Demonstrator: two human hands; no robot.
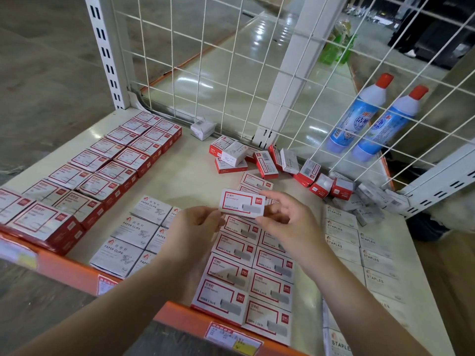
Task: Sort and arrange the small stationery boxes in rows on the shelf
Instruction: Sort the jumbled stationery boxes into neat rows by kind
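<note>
I am looking down on the shelf [195, 173], a pale deck with an orange front lip and a wire grid [231, 73] at its far side. On its left stand two long rows of large red-and-white boxes [97, 181]; near centre sit the paper clip boxes [133, 240]; just right of them run two columns of red-framed staple boxes [246, 276]; and along the right edge lie the grey staples boxes [359, 247]. A loose heap of unsorted boxes [272, 160] lies against the far grid, some tipped on their sides, though the blur there keeps me from telling how many. Behind the grid on the right lean two blue bottles [372, 122].

Both hands hold one red-framed box [243, 203] in the air above the far end of the red-framed columns: my left hand [195, 227] pinches its near-left corner and my right hand [285, 214] curls its fingers round its right end.

I judge this the placing step for that type. Next I should lower the box flat, label up, snug against the farthest box of its column, edges squared.
</note>
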